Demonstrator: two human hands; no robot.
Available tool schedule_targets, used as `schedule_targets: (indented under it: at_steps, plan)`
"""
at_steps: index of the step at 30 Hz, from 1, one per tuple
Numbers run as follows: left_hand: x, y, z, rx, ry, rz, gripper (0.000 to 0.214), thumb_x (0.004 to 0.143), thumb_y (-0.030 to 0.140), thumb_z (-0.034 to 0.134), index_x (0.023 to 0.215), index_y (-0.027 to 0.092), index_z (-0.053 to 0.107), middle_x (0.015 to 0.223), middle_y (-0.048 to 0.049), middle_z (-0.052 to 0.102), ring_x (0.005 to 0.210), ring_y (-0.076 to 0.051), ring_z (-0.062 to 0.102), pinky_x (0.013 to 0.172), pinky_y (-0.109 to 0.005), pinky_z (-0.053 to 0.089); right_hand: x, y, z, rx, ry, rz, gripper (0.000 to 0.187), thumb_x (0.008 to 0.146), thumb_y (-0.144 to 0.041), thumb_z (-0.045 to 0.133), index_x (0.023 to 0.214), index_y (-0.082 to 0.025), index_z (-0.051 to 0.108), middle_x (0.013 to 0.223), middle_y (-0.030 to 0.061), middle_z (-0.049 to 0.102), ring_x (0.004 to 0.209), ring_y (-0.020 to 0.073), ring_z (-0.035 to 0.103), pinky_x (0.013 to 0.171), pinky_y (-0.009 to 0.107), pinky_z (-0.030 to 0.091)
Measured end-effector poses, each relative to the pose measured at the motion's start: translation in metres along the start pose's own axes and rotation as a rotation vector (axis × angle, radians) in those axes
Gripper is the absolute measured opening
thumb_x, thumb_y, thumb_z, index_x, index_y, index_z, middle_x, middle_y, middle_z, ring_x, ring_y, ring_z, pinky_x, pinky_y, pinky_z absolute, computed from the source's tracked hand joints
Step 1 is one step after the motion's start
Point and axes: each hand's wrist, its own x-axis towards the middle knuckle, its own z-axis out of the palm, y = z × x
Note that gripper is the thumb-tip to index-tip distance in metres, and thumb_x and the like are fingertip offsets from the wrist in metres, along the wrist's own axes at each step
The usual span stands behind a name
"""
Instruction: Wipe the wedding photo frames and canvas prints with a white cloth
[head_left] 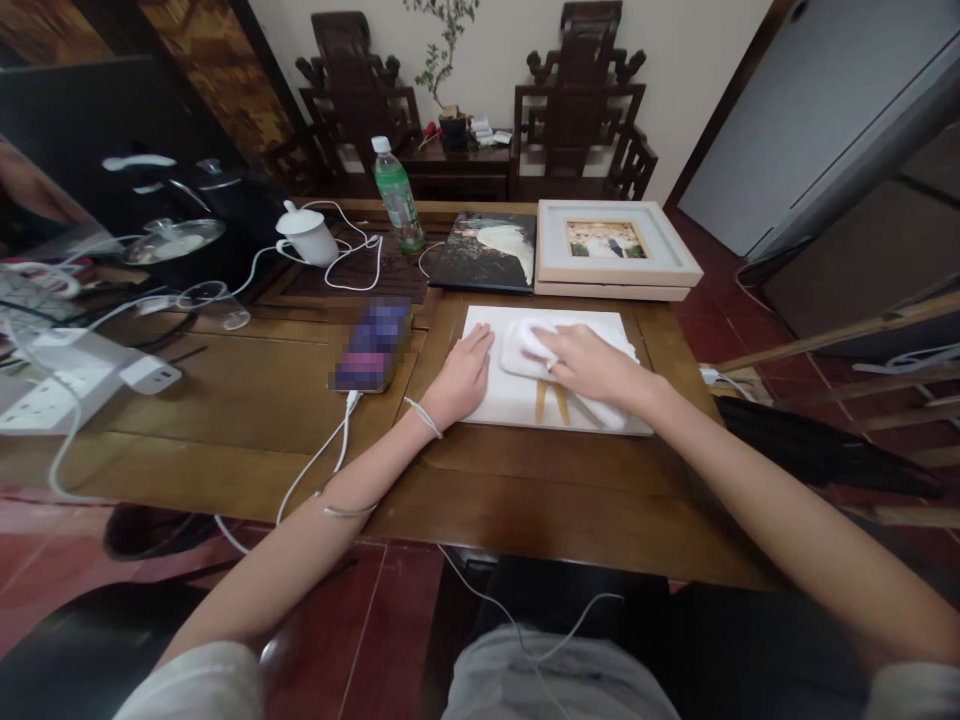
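Note:
A white rectangular board (487, 405) with a picture on it lies flat on the wooden table in front of me. Yellowish leg-like shapes show on its lower part. My left hand (461, 375) rests flat on the board's left edge, fingers stretched out and holding nothing. Over the board's middle, my right hand (589, 358) is closed on a white wad (529, 335) that looks like folded cloth or tissue, pressed against the picture. The right hand and the wad cover part of the picture.
A dark photo panel (480, 255) and a pale framed photo (619, 275) lie behind the board. To the left are a charging phone (371, 350), a green-labelled bottle (397, 195), a lidded white cup (307, 238), a pot (180, 245) and a power strip (71, 375) with cables.

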Motion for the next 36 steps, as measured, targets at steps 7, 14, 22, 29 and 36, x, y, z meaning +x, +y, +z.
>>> schedule_targets:
  at_steps: [7,14,22,29,36]
  plan:
    - [0.004,0.006,-0.006,-0.283,0.137,-0.098,0.044,0.098,0.025,0.034,0.132,0.009,0.057,0.143,-0.0169,0.055,0.138,-0.028,0.048,0.117,-0.048,0.035,0.036,-0.011,0.015,-0.035,0.081,0.006,0.036,0.083,-0.004,0.037,0.112,-0.011,0.058,0.108,0.0200,0.065,0.104,0.0304,0.058,0.093,0.047,0.039]
    - [0.009,0.008,-0.008,-0.600,0.265,-0.337,0.062,0.104,0.045,0.014,0.131,0.011,0.059,0.140,-0.0143,0.060,0.132,-0.022,0.055,0.116,-0.040,0.038,-0.008,-0.051,0.012,0.159,-0.086,-0.357,0.032,0.075,0.000,0.043,0.097,-0.018,0.058,0.084,0.0047,0.062,0.086,0.0210,0.056,0.091,0.039,0.039]
    - [0.000,0.018,-0.005,-0.199,0.103,-0.159,0.058,0.104,0.042,0.018,0.137,0.009,0.053,0.149,-0.0167,0.049,0.144,-0.025,0.039,0.120,-0.045,0.029,-0.029,-0.031,-0.015,0.043,-0.181,-0.155,0.023,0.079,-0.006,0.043,0.093,-0.017,0.057,0.079,0.0074,0.061,0.068,0.0189,0.052,0.062,0.030,0.032]
    - [-0.002,0.008,0.000,-0.018,0.022,-0.037,0.046,0.097,0.021,0.036,0.140,0.012,0.049,0.155,-0.0175,0.041,0.148,-0.029,0.032,0.120,-0.055,0.027,0.022,0.003,-0.005,-0.087,0.009,0.063,0.029,0.089,-0.010,0.039,0.109,-0.013,0.059,0.092,0.0148,0.067,0.079,0.0243,0.058,0.065,0.031,0.033]
    - [-0.002,0.008,0.000,0.015,0.036,-0.005,0.046,0.096,0.020,0.035,0.138,0.010,0.051,0.151,-0.0190,0.045,0.143,-0.031,0.038,0.119,-0.055,0.031,0.093,0.003,-0.002,0.068,0.056,0.033,0.028,0.099,-0.024,0.038,0.104,-0.011,0.063,0.101,0.0183,0.068,0.088,0.0259,0.058,0.078,0.033,0.038]
